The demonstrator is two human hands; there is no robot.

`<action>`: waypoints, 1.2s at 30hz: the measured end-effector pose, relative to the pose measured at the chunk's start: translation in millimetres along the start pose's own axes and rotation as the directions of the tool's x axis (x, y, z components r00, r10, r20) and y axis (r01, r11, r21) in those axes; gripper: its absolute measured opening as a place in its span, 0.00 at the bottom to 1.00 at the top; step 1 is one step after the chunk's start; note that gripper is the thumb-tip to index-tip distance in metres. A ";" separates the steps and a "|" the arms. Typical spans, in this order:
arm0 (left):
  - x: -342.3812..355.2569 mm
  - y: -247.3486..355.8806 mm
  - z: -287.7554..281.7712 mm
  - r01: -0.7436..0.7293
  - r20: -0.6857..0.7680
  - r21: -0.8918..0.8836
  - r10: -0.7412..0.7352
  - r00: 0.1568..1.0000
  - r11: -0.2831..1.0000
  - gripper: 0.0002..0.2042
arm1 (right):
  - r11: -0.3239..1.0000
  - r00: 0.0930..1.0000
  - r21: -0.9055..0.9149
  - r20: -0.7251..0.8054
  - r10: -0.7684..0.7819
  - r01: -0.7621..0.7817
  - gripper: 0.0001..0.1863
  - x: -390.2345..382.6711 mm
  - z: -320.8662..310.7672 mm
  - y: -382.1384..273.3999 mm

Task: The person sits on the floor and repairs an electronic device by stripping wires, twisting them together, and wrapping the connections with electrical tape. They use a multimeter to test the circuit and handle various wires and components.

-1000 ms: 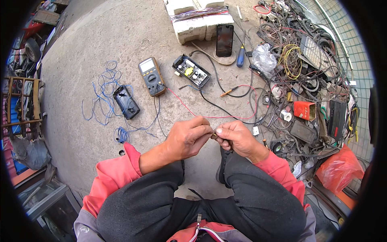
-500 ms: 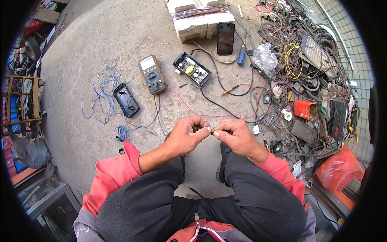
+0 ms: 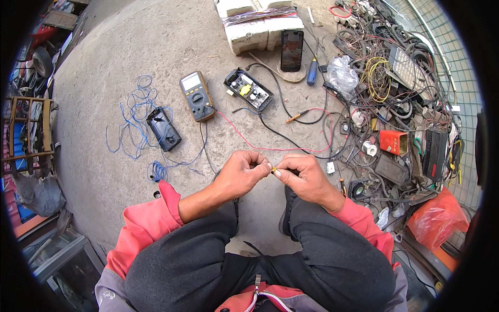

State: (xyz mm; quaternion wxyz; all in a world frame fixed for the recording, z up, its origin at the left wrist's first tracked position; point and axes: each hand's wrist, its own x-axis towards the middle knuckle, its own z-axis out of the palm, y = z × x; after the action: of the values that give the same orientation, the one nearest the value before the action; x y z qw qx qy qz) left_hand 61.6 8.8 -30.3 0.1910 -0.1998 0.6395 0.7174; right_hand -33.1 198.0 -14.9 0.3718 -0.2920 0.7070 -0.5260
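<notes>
My left hand (image 3: pixel 240 172) and my right hand (image 3: pixel 305 177) meet in front of my knees, both closed with thumbs and fingertips pinched together. Between the fingertips is a tiny yellowish piece (image 3: pixel 273 169); most of it is covered, so its kind does not show. Beyond my hands lies an opened black power adapter (image 3: pixel 248 90), its circuit board bared with a yellow transformer. A digital multimeter (image 3: pixel 197 96) with red and black leads rests to its left. Farther left, the adapter's empty black cover half (image 3: pixel 163 129) lies among thin blue wire (image 3: pixel 136 117).
A phone (image 3: pixel 291 50) leans upright against a white foam block (image 3: pixel 262 34). Beside it lies a blue-handled screwdriver (image 3: pixel 312 72). Tangled cables, a red box (image 3: pixel 393 142) and a red plastic bag (image 3: pixel 438 218) fill the right side. At left stands a wooden rack (image 3: pixel 31 135).
My hands stay almost in place; the fingertips shift slightly around the small yellowish piece. Nothing on the ground has been moved.
</notes>
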 end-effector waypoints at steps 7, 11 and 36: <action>-0.4 -0.2 0.2 0.018 -0.017 0.009 -0.018 1.000 1.000 0.09 | 0.999 1.000 -0.037 -0.019 -0.012 0.011 0.07 -0.3 1.9 0.8; -0.5 -1.8 -0.4 0.032 -0.008 -0.037 -0.033 0.999 0.999 0.09 | 0.996 0.998 -0.082 -0.033 -0.044 0.041 0.07 1.1 2.1 -1.4; 2.3 -2.8 -0.1 0.102 -0.053 -0.021 -0.103 0.993 0.995 0.11 | 0.914 0.939 -0.295 -0.120 -0.323 0.277 0.10 2.3 10.3 0.5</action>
State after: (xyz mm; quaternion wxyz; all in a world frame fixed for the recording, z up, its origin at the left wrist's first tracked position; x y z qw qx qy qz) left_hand 61.2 9.0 -33.9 0.2081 -0.2534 0.6268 0.7068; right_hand -25.8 190.8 -17.7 0.1824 -0.4011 0.7477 -0.4968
